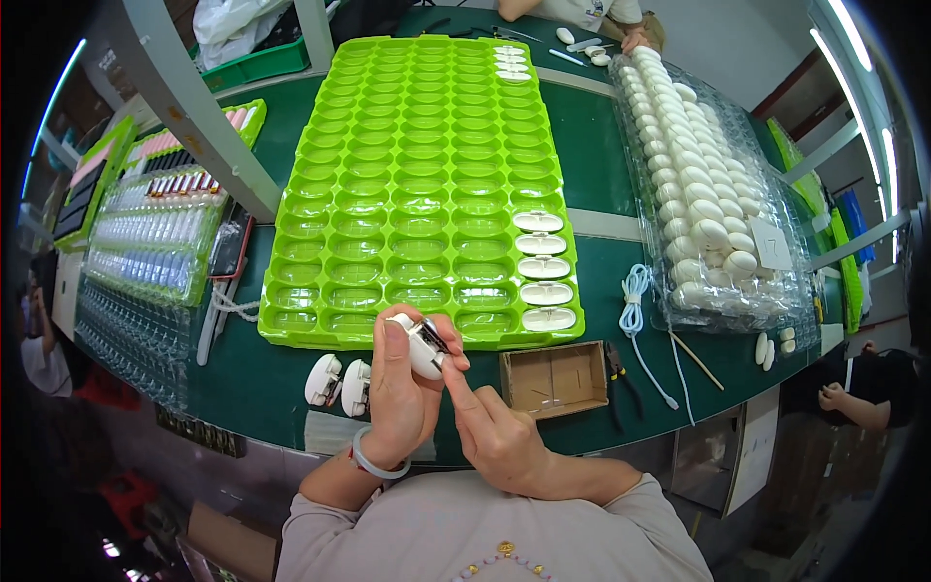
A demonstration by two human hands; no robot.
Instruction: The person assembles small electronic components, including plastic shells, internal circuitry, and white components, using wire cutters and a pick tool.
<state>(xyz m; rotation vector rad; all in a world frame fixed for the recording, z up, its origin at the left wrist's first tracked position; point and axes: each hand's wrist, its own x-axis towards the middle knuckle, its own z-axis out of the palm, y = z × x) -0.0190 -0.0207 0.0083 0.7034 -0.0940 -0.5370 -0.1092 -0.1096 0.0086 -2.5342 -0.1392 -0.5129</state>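
Observation:
In my left hand [400, 388] is a white oval case [424, 351], tilted, with a dark and metallic part along its side. The thumb lies on the near side and the fingers wrap behind. My right hand [504, 436] reaches in from the right, its index fingertip against the case's lower edge. The other right fingers are curled, and what they may hold is hidden. Left of my left hand, two similar white cases [323, 380] with metallic parts stand on the green table. Ahead lies a bright green tray [422, 333] of oval pockets; white oval pieces [545, 268] fill several in its right column.
A small cardboard box [554, 380], black-and-yellow pliers [624, 383] and a coiled white cable [635, 291] lie to the right. Beyond them, clear plastic trays hold piled white oval pieces [693, 165], with another person's hand [635, 41] at the far end. A metal post [194, 107] rises at left.

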